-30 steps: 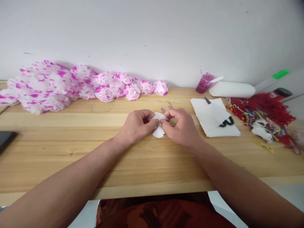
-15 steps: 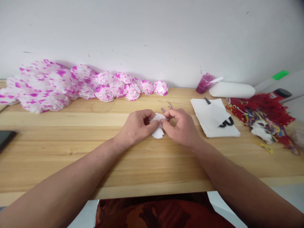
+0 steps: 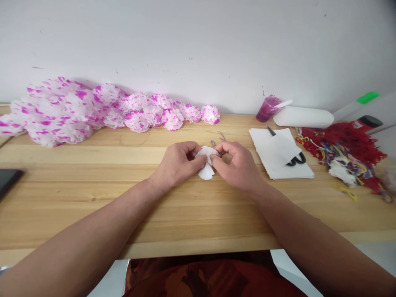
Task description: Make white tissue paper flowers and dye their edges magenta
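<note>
Between my two hands is a small white paper piece (image 3: 206, 171), gathered at its middle and fanned out at the lower end. My left hand (image 3: 182, 161) pinches it from the left with thumb and fingers. From the right, my right hand (image 3: 236, 165) pinches the same paper near its centre, and the fingertips of both hands almost meet. A thin purplish string (image 3: 222, 136) shows just beyond my right fingers; whether it is tied to the paper I cannot tell.
White paper flowers with magenta edges (image 3: 62, 111) line the wall at left. At right lie a paper stack (image 3: 266, 161) with black-handled scissors (image 3: 298, 159), a cup of magenta liquid (image 3: 267, 109), a white roll (image 3: 303, 117) and red yarn (image 3: 346, 142). A dark flat object (image 3: 9, 181) sits far left.
The upper part of the white paper has spread a little wider between my fingers. Both hands keep their pinch in nearly the same place, and the view has shifted slightly.
</note>
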Available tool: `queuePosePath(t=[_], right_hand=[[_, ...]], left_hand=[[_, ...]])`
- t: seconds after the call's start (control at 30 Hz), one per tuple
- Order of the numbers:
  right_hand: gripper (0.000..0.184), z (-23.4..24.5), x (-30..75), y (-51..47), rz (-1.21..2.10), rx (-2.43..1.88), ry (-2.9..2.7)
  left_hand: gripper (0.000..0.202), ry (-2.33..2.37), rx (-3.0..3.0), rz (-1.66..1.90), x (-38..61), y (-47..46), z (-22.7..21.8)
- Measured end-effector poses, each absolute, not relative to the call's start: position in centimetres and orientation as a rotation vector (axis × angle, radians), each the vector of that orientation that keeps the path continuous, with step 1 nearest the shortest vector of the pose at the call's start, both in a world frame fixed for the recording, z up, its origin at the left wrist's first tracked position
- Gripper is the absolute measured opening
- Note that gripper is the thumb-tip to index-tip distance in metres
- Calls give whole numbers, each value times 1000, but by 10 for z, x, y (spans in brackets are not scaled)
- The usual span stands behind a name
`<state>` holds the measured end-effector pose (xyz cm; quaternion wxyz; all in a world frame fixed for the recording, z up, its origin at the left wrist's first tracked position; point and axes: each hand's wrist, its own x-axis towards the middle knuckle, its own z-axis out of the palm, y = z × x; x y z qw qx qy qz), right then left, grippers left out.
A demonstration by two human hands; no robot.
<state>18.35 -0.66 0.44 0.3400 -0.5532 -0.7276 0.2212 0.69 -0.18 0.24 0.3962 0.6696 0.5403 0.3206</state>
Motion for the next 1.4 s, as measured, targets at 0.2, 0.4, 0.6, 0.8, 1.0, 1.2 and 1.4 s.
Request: queuePosePath(t=[0.2, 0.4, 0.6, 0.8, 1.0, 1.2, 1.4], right_hand=[[7, 4, 184, -6, 591, -1454, -1896], [9, 4, 183, -8, 538, -1464, -1921], [9, 3, 183, -6, 550, -1459, -1890], [8, 1, 184, -6, 483, -1354, -1894], [2, 1, 185, -6, 529, -1389, -1861], [4, -2, 187, -3, 631, -1386, -1825], [5, -3, 188, -2, 698, -1381, -1808]], left_hand=[[18, 1353, 1672, 791, 6, -2, 2], [16, 1338, 1721, 798, 7, -3, 2], [19, 1328, 1740, 805, 7, -3, 2], [30, 1344, 1689, 803, 6, -3, 2], [28, 1246, 1721, 828, 4, -1, -2], [25, 1220, 1805, 838, 4, -1, -2], [26, 1233, 1825, 846, 4, 0, -3]])
